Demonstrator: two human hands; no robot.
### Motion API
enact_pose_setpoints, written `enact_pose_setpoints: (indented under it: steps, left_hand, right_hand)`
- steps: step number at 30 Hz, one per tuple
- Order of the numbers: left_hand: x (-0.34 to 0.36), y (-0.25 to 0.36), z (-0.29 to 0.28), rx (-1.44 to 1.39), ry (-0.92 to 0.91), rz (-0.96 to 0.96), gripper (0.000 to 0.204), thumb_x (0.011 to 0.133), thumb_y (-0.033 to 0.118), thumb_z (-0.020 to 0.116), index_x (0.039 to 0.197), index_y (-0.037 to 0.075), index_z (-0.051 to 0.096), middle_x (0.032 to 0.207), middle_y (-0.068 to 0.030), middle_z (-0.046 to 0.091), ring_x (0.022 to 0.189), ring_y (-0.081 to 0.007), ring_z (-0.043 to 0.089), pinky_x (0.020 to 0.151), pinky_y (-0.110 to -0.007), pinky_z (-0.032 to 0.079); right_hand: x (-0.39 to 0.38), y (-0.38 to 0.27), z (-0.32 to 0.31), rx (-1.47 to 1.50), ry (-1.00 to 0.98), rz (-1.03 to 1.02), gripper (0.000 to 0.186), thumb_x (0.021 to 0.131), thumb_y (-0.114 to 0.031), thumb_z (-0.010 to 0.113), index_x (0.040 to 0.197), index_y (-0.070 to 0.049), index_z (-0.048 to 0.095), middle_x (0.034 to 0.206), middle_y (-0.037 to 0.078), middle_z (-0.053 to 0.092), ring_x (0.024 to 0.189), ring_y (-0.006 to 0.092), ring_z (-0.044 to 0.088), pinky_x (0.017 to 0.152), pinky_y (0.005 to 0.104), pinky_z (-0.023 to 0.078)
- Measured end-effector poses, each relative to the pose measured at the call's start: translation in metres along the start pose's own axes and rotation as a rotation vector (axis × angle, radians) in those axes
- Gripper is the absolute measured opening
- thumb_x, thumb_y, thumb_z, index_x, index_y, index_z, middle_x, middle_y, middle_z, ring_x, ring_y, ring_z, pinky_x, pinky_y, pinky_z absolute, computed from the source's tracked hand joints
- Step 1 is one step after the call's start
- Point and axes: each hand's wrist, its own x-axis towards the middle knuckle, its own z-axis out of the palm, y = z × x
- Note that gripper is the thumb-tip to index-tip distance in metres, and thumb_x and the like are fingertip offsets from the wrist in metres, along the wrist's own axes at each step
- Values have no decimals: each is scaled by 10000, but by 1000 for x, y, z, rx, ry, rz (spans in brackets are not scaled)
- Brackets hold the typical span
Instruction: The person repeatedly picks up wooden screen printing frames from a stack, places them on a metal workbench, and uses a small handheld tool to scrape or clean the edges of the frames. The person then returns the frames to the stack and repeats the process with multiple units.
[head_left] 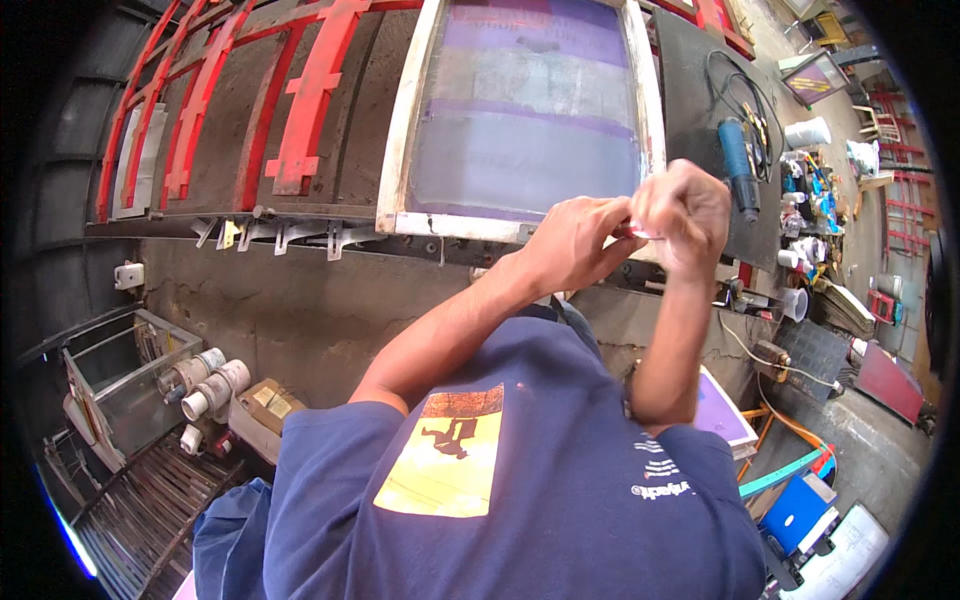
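Observation:
My left hand point(585, 243) and my right hand point(682, 218) meet near the lower right corner of a wooden-framed printing screen point(525, 160). Between the fingertips is a small reddish, shiny thing point(630, 231), mostly covered, whose kind I cannot make out. The left fingers pinch at it from one side. My right hand is curled closed, slightly smeared, with its fingers at the other end of the thing. The screen lies flat, its mesh greyish with purple bands and its pale wood border worn.
A blue heat gun-like tool point(738, 165) with a black cord lies on the dark board right of the screen. Red slatted racks point(310, 100) stand at left. White containers point(215, 388) sit lower left. A bench edge point(330, 232) runs before me; cluttered supplies point(810, 200) fill the right.

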Motion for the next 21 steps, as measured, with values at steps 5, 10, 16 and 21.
enact_pose_setpoints:
  steps: [5,10,16,21]
  left_hand:
    - [10,2,-7,54,18,-87,174,884,181,658,908,29,577,810,-193,654,802,-416,640,685,-493,487]
    - [7,-2,-11,7,0,-15,235,895,236,664,866,23,569,799,-192,646,781,-417,630,673,-491,476]
    - [12,-1,-6,12,23,-83,266,900,267,671,854,28,566,751,-181,631,763,-420,620,657,-495,461]
    - [4,5,-2,171,39,13,209,855,234,677,866,50,579,755,-156,641,752,-373,638,724,-459,487]
  right_hand:
    - [25,-15,-4,-262,54,298,291,845,-176,809,703,-66,580,642,-26,558,570,23,465,498,212,332]
    - [-6,-2,30,-384,478,-76,308,840,-133,811,661,-61,571,590,-43,515,575,13,457,493,211,329]
    - [27,-20,-4,-191,20,326,283,821,-125,817,691,-55,576,624,-25,558,565,36,480,506,202,352]
    - [-3,-7,40,-326,506,-83,343,893,-177,768,653,-62,551,587,-19,523,542,50,449,504,231,347]
